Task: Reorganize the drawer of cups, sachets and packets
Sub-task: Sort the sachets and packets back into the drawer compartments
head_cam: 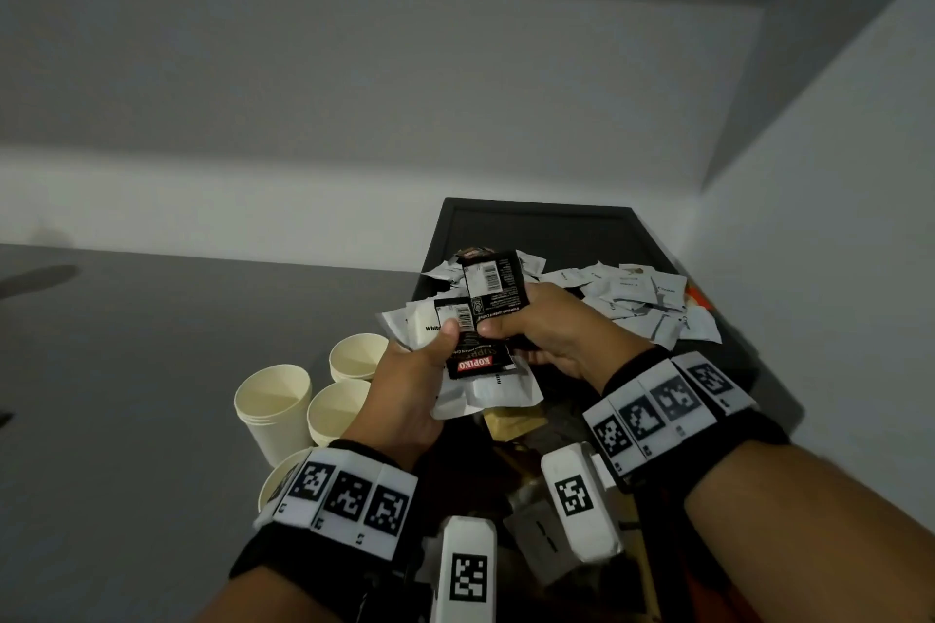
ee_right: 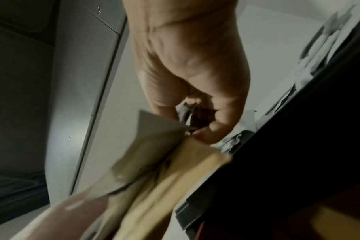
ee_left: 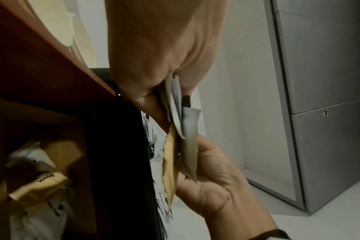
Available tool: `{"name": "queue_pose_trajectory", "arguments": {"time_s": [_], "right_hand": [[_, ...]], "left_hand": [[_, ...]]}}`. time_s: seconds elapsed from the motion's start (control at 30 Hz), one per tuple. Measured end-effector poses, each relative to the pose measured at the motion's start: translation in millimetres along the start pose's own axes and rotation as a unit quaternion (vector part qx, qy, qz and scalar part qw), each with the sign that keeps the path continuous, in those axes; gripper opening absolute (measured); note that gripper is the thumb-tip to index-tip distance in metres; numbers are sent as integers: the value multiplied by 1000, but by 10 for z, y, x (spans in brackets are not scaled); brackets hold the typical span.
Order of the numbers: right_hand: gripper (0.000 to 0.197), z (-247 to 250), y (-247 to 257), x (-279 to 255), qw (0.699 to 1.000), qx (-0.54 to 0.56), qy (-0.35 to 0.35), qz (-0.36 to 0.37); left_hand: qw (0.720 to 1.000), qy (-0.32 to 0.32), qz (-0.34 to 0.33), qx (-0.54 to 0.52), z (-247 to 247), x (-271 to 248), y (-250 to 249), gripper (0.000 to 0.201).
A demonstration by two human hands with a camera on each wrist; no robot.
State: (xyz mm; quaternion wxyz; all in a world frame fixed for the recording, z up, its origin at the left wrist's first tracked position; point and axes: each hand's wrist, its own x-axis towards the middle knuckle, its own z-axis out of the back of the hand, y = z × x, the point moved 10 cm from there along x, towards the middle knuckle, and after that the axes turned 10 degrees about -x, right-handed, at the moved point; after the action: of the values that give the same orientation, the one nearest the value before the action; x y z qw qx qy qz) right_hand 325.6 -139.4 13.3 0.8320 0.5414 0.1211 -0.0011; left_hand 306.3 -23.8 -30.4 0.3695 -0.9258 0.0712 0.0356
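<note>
The left hand (head_cam: 405,382) pinches a mixed stack of sachets (head_cam: 470,359) under its thumb, a black Kopiko sachet on top of white ones, while the right hand (head_cam: 549,334), close against it, grips another black coffee sachet (head_cam: 493,286) and seems to be sorting it into or out of the stack. To do this well, I would square the edges against the left palm, keep like with like, and hold the thumb firm so the slippery foil does not fan out. Just beyond the hands lies a black tray (head_cam: 536,218) heaped with loose white sachets (head_cam: 637,299). To the near left, cream paper cups (head_cam: 275,402) stand grouped on the grey surface (head_cam: 126,395). Pale walls meet in a corner at the far right.
</note>
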Motion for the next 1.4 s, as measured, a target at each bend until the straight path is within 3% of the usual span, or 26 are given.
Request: {"name": "queue_pose_trajectory", "arguments": {"time_s": [0.2, 0.33, 0.47, 0.53, 0.6, 0.67, 0.73, 0.77, 0.83, 0.9, 0.97, 1.07, 1.13, 1.27, 1.33, 1.4], "right_hand": [[27, 178, 17, 136, 992, 106, -70, -22], [20, 418, 34, 245, 976, 158, -147, -17], [26, 628, 44, 434, 958, 197, -207, -16], [40, 623, 38, 501, 968, 159, -193, -30], [60, 642, 43, 522, 981, 33, -182, -54], [72, 742, 146, 423, 962, -151, -223, -53], [60, 716, 347, 182, 939, -216, -268, 12], [49, 629, 426, 51, 937, -221, -263, 58], [45, 289, 388, -116, 956, -234, -149, 95], [45, -66, 118, -255, 968, -245, 12, 48], [39, -203, -100, -303, 946, -310, 86, 39], [25, -279, -424, -305, 899, -413, 143, 29], [28, -376, -676, -328, 861, -474, 185, 6], [32, -626, -1009, -346, 782, -589, 201, -11], [34, -799, -1139, -354, 790, -574, 216, -28], [33, -928, -1157, -336, 829, -524, 193, -30]], "left_hand": [[1000, -19, 4, -6, 109, 23, 13, 34], [999, -41, 4, 4, 191, 44, -26, 34], [998, -60, 6, 6, 250, 53, -29, 33], [998, -60, 11, 6, 253, 33, -20, 32], [998, -58, 12, 10, 247, 0, -26, 30], [998, -57, 10, 20, 262, -18, -37, 30], [997, -65, 14, 27, 293, -21, -27, 34], [997, -69, 18, 31, 308, -20, -21, 34], [996, -78, 26, 33, 320, -22, -3, 32], [995, -85, 31, 36, 313, -41, 6, 32], [995, -87, 27, 47, 313, -52, -14, 32], [995, -83, 9, 47, 320, -82, -86, 34], [996, -80, 4, 44, 337, -103, -124, 31], [995, -83, 5, 47, 362, -153, -170, 23], [995, -82, -6, 56, 349, -176, -218, 16], [994, -86, -20, 64, 344, -191, -275, 10]]}}
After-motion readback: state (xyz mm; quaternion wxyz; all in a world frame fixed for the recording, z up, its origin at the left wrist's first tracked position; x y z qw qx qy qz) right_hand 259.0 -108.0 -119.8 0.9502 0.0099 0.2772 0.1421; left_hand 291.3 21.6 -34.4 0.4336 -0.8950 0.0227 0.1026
